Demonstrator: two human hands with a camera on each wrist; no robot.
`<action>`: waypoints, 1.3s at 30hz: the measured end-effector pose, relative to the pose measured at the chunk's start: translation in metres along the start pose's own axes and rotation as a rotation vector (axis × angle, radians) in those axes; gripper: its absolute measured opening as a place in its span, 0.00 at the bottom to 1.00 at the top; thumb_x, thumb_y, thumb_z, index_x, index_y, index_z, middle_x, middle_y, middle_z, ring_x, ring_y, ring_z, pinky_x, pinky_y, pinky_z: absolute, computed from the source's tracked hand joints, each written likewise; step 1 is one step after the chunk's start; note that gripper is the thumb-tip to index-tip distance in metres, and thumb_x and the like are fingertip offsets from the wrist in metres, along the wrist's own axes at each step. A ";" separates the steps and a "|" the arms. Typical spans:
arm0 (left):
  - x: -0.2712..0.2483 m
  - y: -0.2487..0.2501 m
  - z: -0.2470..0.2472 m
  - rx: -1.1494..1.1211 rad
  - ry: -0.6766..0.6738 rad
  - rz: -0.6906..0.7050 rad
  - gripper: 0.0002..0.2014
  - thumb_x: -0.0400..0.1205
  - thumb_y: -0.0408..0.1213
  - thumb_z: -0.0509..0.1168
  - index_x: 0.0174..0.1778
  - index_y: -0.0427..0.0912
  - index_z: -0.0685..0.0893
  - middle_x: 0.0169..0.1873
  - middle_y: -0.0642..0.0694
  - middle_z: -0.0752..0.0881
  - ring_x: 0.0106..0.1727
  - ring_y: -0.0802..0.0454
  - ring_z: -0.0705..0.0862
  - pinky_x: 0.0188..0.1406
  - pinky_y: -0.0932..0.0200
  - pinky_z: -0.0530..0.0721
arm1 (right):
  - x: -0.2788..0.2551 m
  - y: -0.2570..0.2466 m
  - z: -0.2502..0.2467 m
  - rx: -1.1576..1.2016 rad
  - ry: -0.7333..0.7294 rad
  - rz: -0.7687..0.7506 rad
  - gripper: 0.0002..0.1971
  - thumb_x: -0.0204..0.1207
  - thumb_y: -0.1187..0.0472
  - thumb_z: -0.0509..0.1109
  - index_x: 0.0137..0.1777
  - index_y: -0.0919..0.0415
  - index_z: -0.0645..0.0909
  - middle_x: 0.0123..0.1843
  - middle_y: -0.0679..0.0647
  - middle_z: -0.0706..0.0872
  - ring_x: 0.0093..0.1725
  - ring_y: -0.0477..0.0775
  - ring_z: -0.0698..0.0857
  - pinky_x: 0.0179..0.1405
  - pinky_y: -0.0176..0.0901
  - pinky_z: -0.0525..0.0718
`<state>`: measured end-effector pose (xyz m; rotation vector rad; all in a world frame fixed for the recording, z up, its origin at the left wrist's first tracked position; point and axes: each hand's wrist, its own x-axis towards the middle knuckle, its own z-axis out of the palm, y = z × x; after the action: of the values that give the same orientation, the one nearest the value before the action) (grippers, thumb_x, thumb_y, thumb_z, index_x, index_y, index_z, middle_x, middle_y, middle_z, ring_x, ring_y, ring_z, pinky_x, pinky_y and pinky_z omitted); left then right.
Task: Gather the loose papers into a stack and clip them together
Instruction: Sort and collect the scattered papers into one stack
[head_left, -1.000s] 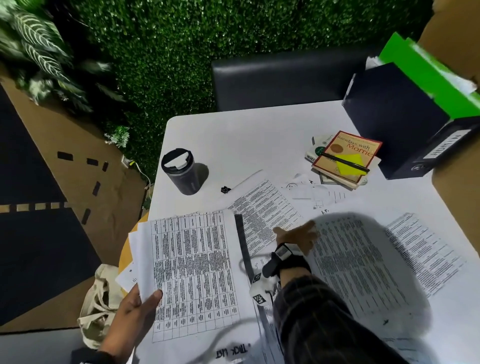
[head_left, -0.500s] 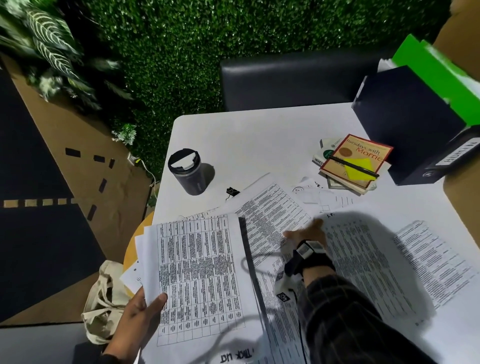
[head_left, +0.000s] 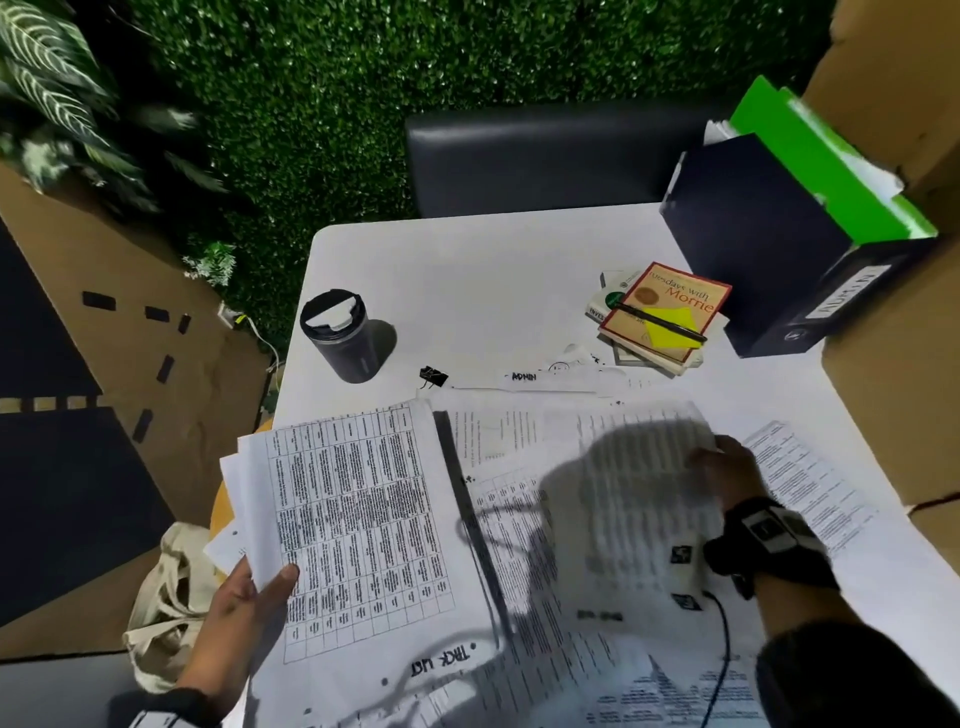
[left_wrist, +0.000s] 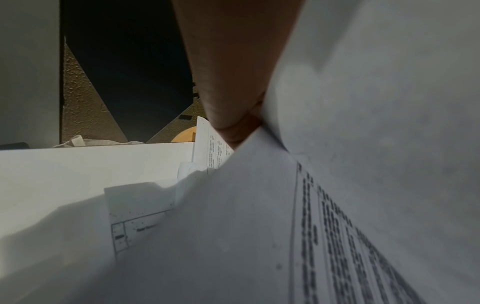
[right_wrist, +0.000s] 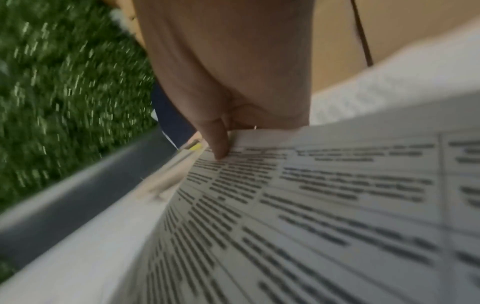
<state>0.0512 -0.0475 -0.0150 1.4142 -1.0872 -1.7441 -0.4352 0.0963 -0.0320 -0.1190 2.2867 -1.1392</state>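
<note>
On the white worktop (head_left: 467, 270) we're mid-gather: the left hand (head_left: 234, 618) pinches a partial stack of white printed table sheets (head_left: 358, 519) at its near corner, thumb on top, while the right hand (head_left: 727, 473) has its fingers (right_wrist: 217, 142) curled round the edge of one blurry loose printed sheet (head_left: 639, 499), lifted off the pile. More scattered printed papers (head_left: 800, 467) lie flat around it. I'd say next is sliding that sheet onto the left stack, squaring edges, then fetching the small black binder clip (head_left: 432, 375) near the dark lidded travel cup (head_left: 340, 338).
</note>
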 end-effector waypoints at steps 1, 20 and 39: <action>0.000 -0.001 0.000 0.017 0.011 0.001 0.14 0.83 0.21 0.56 0.65 0.31 0.76 0.30 0.53 0.89 0.30 0.63 0.85 0.29 0.73 0.79 | 0.004 0.003 -0.010 -0.058 0.027 0.005 0.18 0.64 0.63 0.69 0.55 0.69 0.82 0.49 0.69 0.84 0.46 0.66 0.83 0.47 0.61 0.83; -0.005 -0.003 0.037 0.205 0.032 -0.021 0.07 0.83 0.34 0.64 0.54 0.35 0.80 0.35 0.40 0.74 0.36 0.48 0.71 0.33 0.59 0.70 | -0.021 0.028 -0.032 -0.461 0.019 -0.321 0.05 0.74 0.64 0.71 0.41 0.66 0.82 0.31 0.57 0.79 0.38 0.57 0.78 0.26 0.36 0.62; -0.022 0.029 0.117 0.132 -0.159 -0.031 0.10 0.85 0.38 0.61 0.62 0.46 0.76 0.32 0.49 0.79 0.38 0.46 0.74 0.66 0.41 0.74 | -0.103 -0.070 -0.020 0.015 -0.296 -0.451 0.13 0.77 0.61 0.67 0.32 0.64 0.73 0.27 0.49 0.71 0.25 0.39 0.71 0.27 0.32 0.69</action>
<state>-0.0586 -0.0174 0.0306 1.3954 -1.2926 -1.8619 -0.3721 0.0993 0.0772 -0.7773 2.0364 -1.2560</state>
